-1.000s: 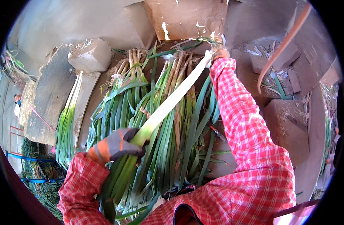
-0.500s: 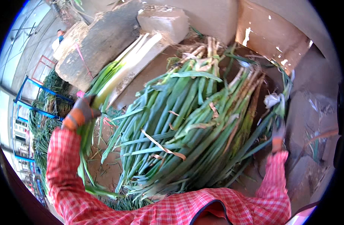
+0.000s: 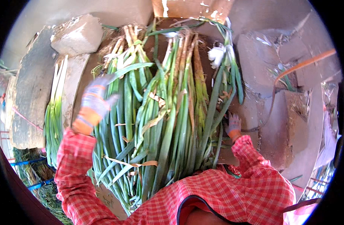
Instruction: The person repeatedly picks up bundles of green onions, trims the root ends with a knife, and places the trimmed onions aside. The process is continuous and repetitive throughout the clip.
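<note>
A big heap of green onions (image 3: 162, 112) with long dark leaves and brown, dry root ends lies in front of me. My left hand (image 3: 94, 101), in a grey and orange glove, is over the heap's left edge; it is blurred, with thumb and fingers apart and nothing in them. Left of it, a small bunch of clean green onions (image 3: 55, 101) with white stalks rests beside the pale board. My right hand (image 3: 233, 123), gloved alike, is low at the heap's right edge near loose leaves, its fingers stretched out. A limp stalk with white roots (image 3: 217, 56) lies beyond it.
A worn slab (image 3: 31, 93) and a pale block (image 3: 78, 35) stand at the left. A brown strap (image 3: 292, 69) curves across the right side, near a brown block (image 3: 281, 127). Blue rails (image 3: 38, 184) and more greens are at the lower left.
My left hand has let go of the white-stalked green onions and moved right to the heap. My right hand has come in closer to the heap. The whole view has turned to the right.
</note>
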### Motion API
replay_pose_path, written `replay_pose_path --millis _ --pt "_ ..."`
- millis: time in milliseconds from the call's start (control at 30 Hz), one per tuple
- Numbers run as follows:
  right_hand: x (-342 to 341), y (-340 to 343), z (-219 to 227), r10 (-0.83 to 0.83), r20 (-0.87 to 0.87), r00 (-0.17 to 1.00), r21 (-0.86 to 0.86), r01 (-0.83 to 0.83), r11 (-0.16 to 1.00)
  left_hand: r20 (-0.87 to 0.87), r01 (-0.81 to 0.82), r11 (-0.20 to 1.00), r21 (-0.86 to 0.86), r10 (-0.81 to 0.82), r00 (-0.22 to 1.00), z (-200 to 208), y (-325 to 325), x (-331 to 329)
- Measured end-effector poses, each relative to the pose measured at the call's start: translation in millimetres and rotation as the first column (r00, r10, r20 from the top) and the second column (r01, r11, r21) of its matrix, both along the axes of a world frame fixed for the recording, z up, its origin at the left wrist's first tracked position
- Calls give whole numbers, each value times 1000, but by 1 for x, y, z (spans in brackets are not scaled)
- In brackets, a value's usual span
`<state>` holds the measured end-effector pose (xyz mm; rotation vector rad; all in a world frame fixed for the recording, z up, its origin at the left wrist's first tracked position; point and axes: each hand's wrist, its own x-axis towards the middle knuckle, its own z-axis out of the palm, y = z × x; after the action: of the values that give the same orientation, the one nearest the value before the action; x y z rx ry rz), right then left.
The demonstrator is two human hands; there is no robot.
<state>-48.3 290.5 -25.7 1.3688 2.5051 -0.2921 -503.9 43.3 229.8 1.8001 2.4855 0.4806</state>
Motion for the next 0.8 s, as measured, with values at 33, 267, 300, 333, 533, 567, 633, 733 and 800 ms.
replay_pose_path --millis 33,267,300,333,533,567,633,733,800 --pt "13 8 -23 57 -46 997 102 -52 993 41 84 996 -2 -84 996 -11 18 25" --pt "27 -3 49 -542 -641 543 -702 -130 700 477 248 939 -237 -110 872 -49 86 173" --pt "38 -15 57 -553 -646 526 -725 -197 660 769 266 939 -220 -1 639 -59 89 191" --pt "47 -25 72 -564 -645 515 -744 -253 619 878 209 938 -278 161 450 -66 95 214" --pt "40 -69 170 10 -611 791 -439 -350 827 936 -268 944 -191 93 -341 -125 103 294" --pt "40 -72 173 26 -596 802 -379 -310 872 941 -313 933 -178 67 -332 -124 101 299" --pt "29 -69 180 328 -678 658 147 -315 938 975 -337 933 -125 53 -214 -112 95 310" --pt "12 -61 157 358 -696 623 54 -452 890 988 -340 940 -35 -18 -151 -109 96 316" --pt "2 -61 136 349 -658 667 -41 -494 868 999 -260 966 8 1 35 -108 100 306"
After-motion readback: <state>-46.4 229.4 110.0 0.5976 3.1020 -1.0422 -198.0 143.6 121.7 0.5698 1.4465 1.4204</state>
